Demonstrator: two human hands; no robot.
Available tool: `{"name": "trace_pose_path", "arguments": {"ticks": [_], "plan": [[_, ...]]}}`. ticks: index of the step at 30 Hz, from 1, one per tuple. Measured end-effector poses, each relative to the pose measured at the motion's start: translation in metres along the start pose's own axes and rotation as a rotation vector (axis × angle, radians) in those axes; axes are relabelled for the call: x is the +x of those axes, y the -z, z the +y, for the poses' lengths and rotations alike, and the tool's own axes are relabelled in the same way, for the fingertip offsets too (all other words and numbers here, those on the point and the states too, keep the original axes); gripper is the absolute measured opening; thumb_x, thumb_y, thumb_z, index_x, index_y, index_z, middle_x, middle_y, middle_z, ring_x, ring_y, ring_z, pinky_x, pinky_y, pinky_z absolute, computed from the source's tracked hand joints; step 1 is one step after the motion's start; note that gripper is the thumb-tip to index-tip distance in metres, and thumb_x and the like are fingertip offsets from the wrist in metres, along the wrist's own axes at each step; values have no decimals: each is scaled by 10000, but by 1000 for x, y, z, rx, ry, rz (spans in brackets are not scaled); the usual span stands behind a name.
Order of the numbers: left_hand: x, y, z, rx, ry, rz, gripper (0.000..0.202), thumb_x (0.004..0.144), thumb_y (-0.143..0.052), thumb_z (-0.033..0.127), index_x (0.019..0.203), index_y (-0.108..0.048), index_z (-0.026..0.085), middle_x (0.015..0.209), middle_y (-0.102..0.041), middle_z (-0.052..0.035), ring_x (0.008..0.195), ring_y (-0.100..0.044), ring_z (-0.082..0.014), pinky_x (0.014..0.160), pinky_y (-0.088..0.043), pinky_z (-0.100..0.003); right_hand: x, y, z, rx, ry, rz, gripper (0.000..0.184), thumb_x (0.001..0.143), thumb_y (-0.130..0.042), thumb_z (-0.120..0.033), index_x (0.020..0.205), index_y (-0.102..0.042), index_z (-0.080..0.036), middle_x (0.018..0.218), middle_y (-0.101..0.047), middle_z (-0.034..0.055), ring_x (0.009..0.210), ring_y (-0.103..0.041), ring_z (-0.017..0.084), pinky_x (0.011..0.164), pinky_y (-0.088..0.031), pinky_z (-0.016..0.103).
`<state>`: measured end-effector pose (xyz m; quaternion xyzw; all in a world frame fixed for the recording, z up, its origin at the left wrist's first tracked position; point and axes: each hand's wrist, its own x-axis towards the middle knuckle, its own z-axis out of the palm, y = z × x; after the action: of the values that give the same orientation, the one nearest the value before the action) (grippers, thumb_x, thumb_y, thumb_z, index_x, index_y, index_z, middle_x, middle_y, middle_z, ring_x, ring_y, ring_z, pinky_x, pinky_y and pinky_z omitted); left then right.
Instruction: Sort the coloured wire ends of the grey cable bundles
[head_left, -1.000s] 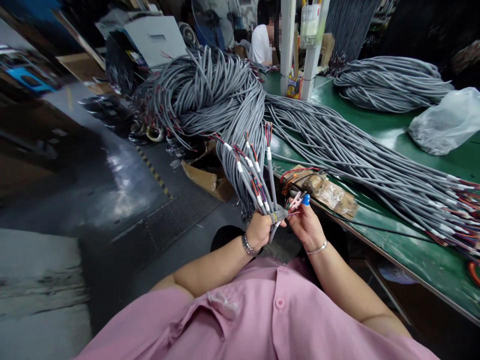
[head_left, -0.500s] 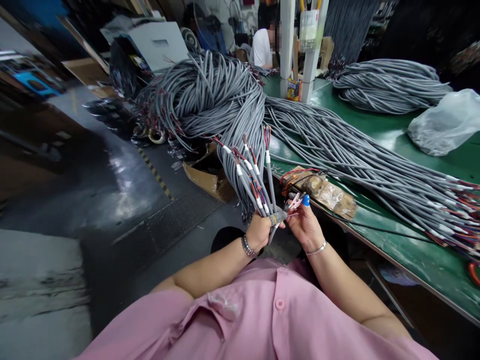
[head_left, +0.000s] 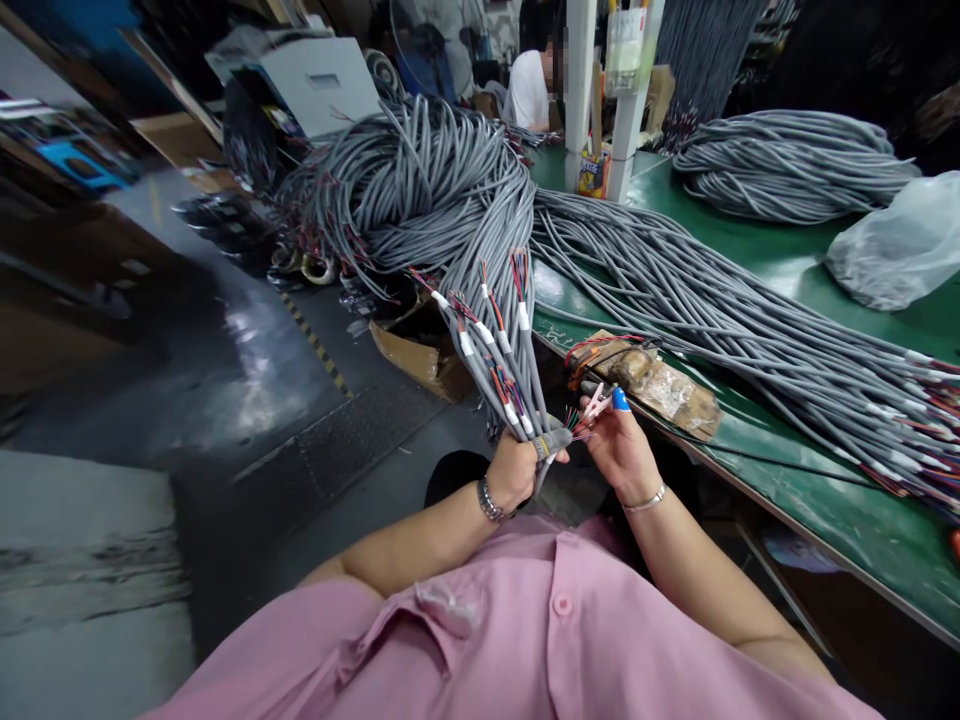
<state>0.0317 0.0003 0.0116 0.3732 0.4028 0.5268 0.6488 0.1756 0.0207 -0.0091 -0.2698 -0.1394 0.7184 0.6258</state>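
My left hand (head_left: 516, 468) is wrapped around a bunch of grey cables (head_left: 528, 395) just above my lap. White bands and stripped ends with thin coloured wires top the cables, which lean up and to the left. A grey cover sits on my left thumb. Beside it, my right hand (head_left: 624, 450), with a blue cover on the thumb, pinches a small pink clip-like tool (head_left: 596, 405). Fine coloured wires (head_left: 576, 424) fan out between the left thumb and this tool. Whether the tool grips any of them is too small to tell.
A wooden block (head_left: 679, 392) with red and black leads lies on the edge of the green table (head_left: 795, 535). Long grey cables (head_left: 720, 300) cross the tabletop, and a big coiled heap (head_left: 420, 180) hangs off its left end. An open cardboard box (head_left: 420, 355) stands below.
The cable tops in my left hand have tilted further left. My right hand and the pink tool have shifted slightly to the right. The whole view has moved a little.
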Motion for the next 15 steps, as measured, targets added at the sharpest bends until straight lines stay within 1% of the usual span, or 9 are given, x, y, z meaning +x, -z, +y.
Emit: {"name": "trace_pose_path", "arguments": {"ticks": [5, 11, 15], "plan": [[6, -5, -2, 12, -5, 9, 147, 661, -750, 231, 633, -646, 131, 505, -624, -8, 475, -576, -110, 506, -436, -222, 2, 0, 0, 6, -9, 21, 260, 768, -758, -422, 833, -715, -173, 820, -748, 29, 638, -631, 126, 593, -531, 256], [9, -9, -6, 8, -14, 19, 147, 649, -763, 217, 628, -641, 139, 499, -619, 2, 473, -574, -113, 527, -456, -231, 7, 1, 3, 7, -33, 4, 250, 805, -725, -420, 800, -721, -170, 673, -710, 18, 571, -596, 134, 574, -514, 273], [8, -8, -9, 19, -6, 46, 142, 630, -780, 209, 673, -663, 141, 517, -636, 4, 482, -586, -117, 538, -472, -235, 8, 0, 4, 43, -25, 11, 241, 790, -743, -417, 805, -714, -178, 712, -720, 10, 589, -598, 128, 592, -514, 267]]}}
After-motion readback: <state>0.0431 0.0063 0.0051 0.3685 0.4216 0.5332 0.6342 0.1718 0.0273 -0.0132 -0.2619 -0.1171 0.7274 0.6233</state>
